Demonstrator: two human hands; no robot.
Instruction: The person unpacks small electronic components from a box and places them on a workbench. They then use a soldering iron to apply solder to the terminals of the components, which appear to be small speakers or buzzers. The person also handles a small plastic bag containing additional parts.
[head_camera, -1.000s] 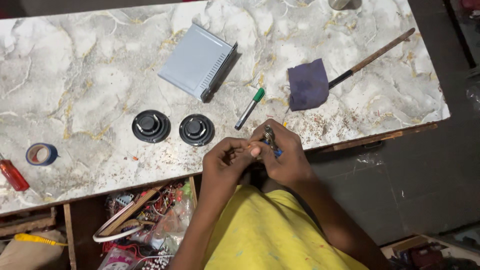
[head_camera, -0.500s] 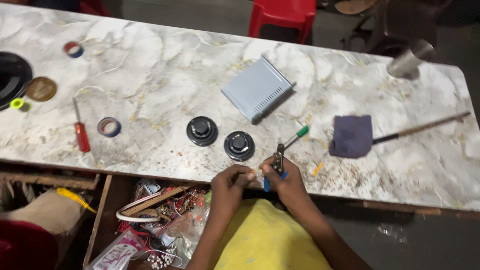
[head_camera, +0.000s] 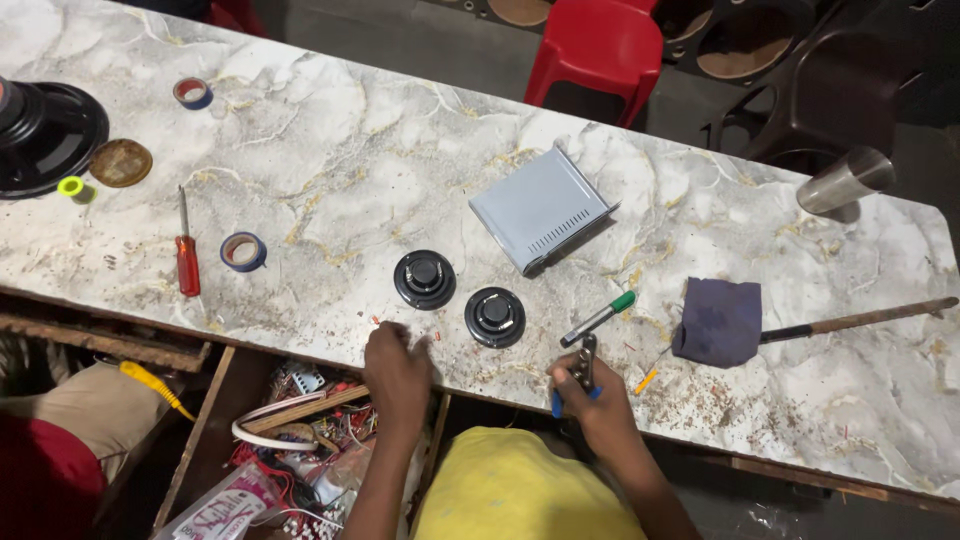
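At the near edge of the marble-patterned table (head_camera: 330, 180), the right hand (head_camera: 590, 400) is gripping blue-handled pliers (head_camera: 580, 375), fingers closed around the handles, jaws pointing far toward a green-capped marker (head_camera: 598, 319). Left of it, the left hand (head_camera: 397, 368) is resting on the tabletop, fingers loosely spread, holding nothing, just near two black round speaker drivers (head_camera: 425, 279).

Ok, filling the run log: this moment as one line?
left hand: flat on marble table, near black round parts | right hand: grip on blue-handled pliers | green marker beside
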